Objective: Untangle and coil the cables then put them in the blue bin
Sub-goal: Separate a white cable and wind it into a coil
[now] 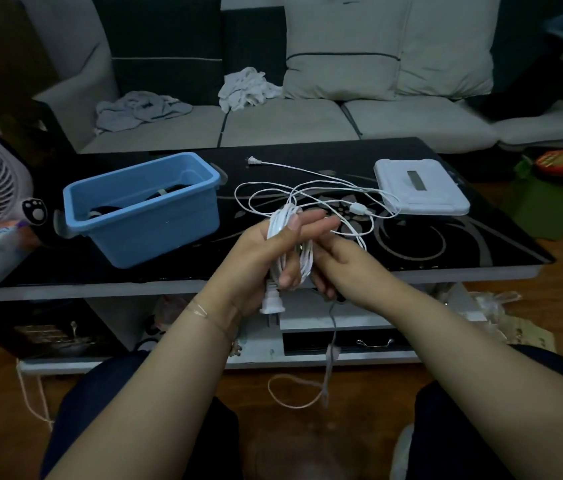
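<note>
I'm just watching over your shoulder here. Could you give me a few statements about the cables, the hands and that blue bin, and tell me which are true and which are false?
1. The left hand holds a bundle of white cable. True.
2. The blue bin lies upside down on the table. False: it stands upright, open side up.
3. Loose white cable loops lie on the black table. True.
4. The white lid sits on the bin. False: it lies apart, on the table's right side.
5. A plug hangs below the left hand. True.
</note>
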